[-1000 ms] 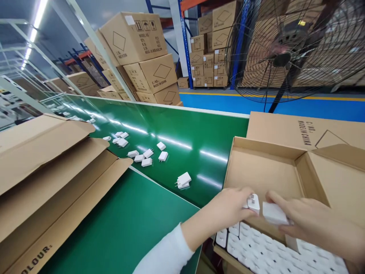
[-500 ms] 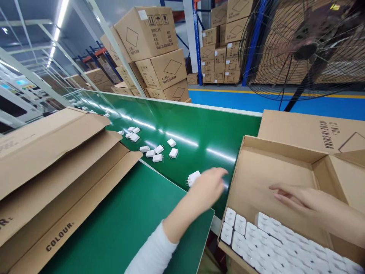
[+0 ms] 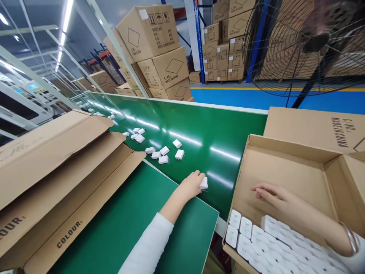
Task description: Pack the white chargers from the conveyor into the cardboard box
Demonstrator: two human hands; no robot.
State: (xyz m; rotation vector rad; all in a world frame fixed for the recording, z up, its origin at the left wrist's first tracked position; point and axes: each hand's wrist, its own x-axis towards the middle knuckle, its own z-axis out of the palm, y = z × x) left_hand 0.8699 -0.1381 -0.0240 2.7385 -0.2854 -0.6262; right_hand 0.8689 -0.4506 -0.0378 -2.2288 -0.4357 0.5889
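Charger [image 3: 203, 184] now pinched in my left hand [image 3: 191, 185], just reaching before: pickup seems begun. My right hand [image 3: 276, 196], empty, loosely curled, hovers over the box [image 3: 285, 161].

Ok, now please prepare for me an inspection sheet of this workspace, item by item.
Surface: green belt, glossy with light reflections.
Job's things: loose white plugs on the belt; packed plugs in the open carton.
Clutter: large flapped box at left.
Hands: left hand, fingers around a white plug; right hand over the carton, holding nothing visible.
Cables: thin dark line under the fan, perhaps its cord.
Surroundings: stacked boxes, blue floor.
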